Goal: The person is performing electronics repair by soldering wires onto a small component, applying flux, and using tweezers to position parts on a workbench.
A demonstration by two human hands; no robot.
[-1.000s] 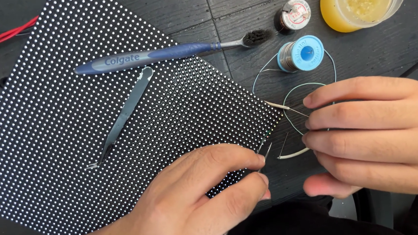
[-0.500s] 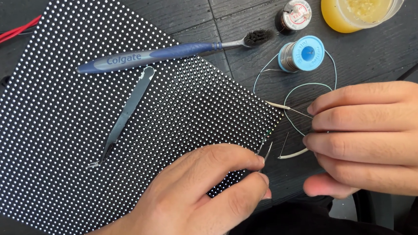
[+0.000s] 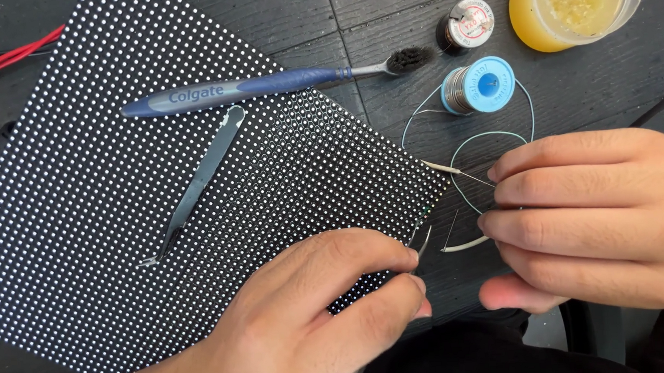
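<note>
Scene is evenly and brightly lit, seemingly from above; only soft shadows are cast under both hands. Mild glare is seen on the yellow jar [image 3: 578, 2] and the tweezers [image 3: 197, 183]. Focus is sharp throughout; no motion blur or edge distortion is noted.

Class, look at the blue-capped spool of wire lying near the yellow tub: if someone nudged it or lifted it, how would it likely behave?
The blue-capped spool lies on its side on the dark table, so a push would probably roll it. Its metal winding suggests it is heavy for its size. The thin loose wire trailing off it looks floppy and would likely drag along.
</note>
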